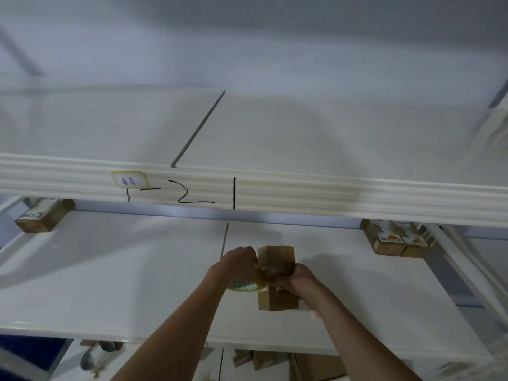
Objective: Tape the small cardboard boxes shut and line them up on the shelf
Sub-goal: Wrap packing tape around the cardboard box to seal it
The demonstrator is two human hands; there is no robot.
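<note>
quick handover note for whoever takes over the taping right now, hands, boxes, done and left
Left hand grips the tape roll beside the box.
Right hand holds the small cardboard box on the shelf, mid-taping.
Done, it seems: two boxes at the far right, one box far left.
Left: finish this seal, then line the box up with the others.

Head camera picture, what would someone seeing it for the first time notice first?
First, the two hands at bottom centre: the left hand grips a yellow-rimmed roll of clear tape beside a small brown cardboard box that the right hand holds on the white shelf board. Next, the black handwritten marks on the ribbed cream shelf edge above them.
</note>
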